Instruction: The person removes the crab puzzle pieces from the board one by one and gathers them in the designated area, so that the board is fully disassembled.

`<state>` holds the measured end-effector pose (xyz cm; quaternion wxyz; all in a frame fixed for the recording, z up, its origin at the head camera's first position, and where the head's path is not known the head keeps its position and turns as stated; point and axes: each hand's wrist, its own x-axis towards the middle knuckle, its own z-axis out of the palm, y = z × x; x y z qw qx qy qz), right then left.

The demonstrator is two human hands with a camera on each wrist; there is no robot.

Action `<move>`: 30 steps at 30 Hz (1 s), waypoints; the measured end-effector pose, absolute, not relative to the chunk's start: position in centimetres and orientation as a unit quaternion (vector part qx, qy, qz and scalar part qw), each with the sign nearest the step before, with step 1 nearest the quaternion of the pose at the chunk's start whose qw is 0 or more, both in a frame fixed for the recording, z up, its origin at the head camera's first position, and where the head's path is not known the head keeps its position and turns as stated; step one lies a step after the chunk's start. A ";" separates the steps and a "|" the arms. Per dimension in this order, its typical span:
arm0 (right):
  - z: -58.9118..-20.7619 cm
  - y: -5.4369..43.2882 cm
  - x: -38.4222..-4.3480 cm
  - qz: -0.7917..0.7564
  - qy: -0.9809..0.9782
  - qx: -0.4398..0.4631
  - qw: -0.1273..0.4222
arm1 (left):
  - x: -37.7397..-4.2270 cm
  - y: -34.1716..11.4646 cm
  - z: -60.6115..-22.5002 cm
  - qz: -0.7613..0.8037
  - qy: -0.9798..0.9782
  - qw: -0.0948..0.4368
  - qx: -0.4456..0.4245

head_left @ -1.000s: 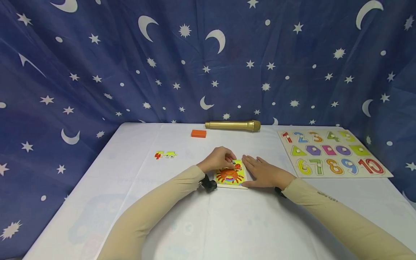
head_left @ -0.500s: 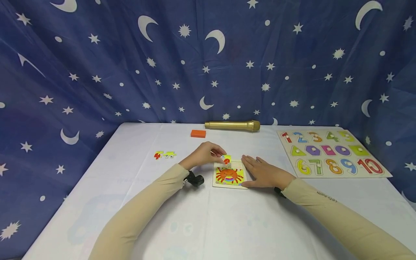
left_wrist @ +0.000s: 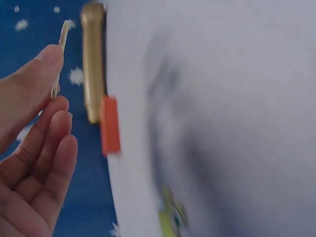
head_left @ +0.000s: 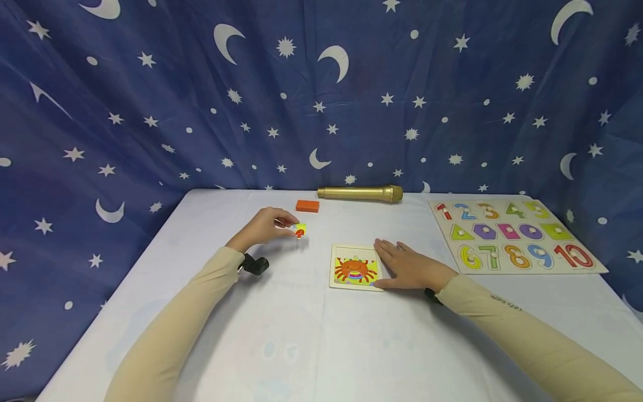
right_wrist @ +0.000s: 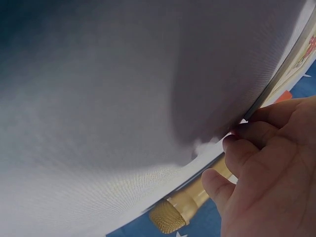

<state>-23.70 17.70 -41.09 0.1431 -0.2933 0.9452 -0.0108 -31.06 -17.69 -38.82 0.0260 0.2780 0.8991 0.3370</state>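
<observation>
My left hand point(head_left: 266, 228) pinches a puzzle piece point(head_left: 300, 230), yellow with red, between thumb and fingers above the table. The left wrist view shows that piece point(left_wrist: 60, 64) edge-on, thin and pale. A small square puzzle board point(head_left: 334, 267) with a pale frame lies flat, with an orange crab picture point(head_left: 355, 270) in its lower part and a bare strip along its top. My right hand point(head_left: 409, 268) rests at the board's right edge, fingertips by the upper corner and thumb by the lower one. Loose yellow-green pieces point(left_wrist: 170, 217) appear blurred in the left wrist view; in the head view my left hand hides them.
A gold microphone point(head_left: 359, 193) and an orange block point(head_left: 307, 206) lie at the table's back edge. On the right is a large number-and-shape peg board point(head_left: 509, 267). A blue star-and-moon cloth point(head_left: 382, 123) hangs behind the white table point(head_left: 301, 329).
My left hand has lifted the puzzle piece off the board and carried it left, uncovering the board's upper strip. The right hand has stayed at the board's edge.
</observation>
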 end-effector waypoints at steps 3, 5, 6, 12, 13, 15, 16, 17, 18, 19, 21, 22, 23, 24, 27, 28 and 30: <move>-41.0 17.7 -23.7 -0.013 0.945 -0.291 0.146 | -31.3 -19.0 -39.2 0.317 0.911 0.026 0.263; -41.0 17.7 -23.7 -0.013 0.945 -0.292 0.146 | -31.3 -19.7 -39.6 0.309 0.917 0.032 0.251; -41.0 17.7 -23.7 -0.013 0.945 -0.292 0.146 | -31.4 -19.9 -39.7 0.305 0.920 0.037 0.244; -40.9 17.7 -23.7 -0.011 0.945 -0.295 0.143 | -31.8 -20.9 -40.7 0.294 0.929 0.074 0.211; -40.9 17.7 -23.7 -0.012 0.945 -0.295 0.143 | -31.8 -21.0 -40.8 0.291 0.931 0.077 0.207; -40.8 17.6 -23.7 -0.014 0.945 -0.295 0.142 | -32.0 -21.2 -41.0 0.285 0.933 0.081 0.202; -40.8 17.6 -23.7 -0.015 0.945 -0.294 0.142 | -32.0 -21.2 -41.1 0.280 0.935 0.081 0.200; -40.8 17.6 -23.7 -0.015 0.945 -0.294 0.142 | -32.1 -21.3 -41.2 0.276 0.937 0.082 0.198; -40.8 17.6 -23.7 -0.015 0.945 -0.294 0.142 | -32.2 -21.3 -41.2 0.275 0.938 0.083 0.196; -40.8 17.6 -23.6 -0.015 0.945 -0.294 0.142 | -32.2 -21.3 -41.3 0.275 0.938 0.085 0.192; -40.8 17.6 -23.6 -0.013 0.945 -0.294 0.141 | -32.3 -21.4 -41.3 0.273 0.939 0.086 0.190; -40.8 17.6 -23.6 -0.014 0.945 -0.293 0.142 | -32.4 -21.5 -41.3 0.271 0.940 0.086 0.190; -40.8 17.6 -23.6 -0.015 0.946 -0.292 0.142 | -32.4 -21.5 -41.3 0.271 0.940 0.086 0.191; -40.8 17.6 -23.6 -0.016 0.946 -0.292 0.142 | -32.4 -21.6 -41.3 0.270 0.940 0.086 0.192; -40.8 17.6 -23.6 -0.017 0.946 -0.292 0.143 | -32.3 -21.7 -41.2 0.268 0.939 0.087 0.197; -40.8 17.6 -23.6 -0.018 0.946 -0.292 0.144 | -32.3 -21.7 -41.3 0.270 0.939 0.088 0.196; -40.8 17.6 -23.6 -0.018 0.945 -0.292 0.145 | -32.4 -21.7 -41.3 0.272 0.938 0.090 0.195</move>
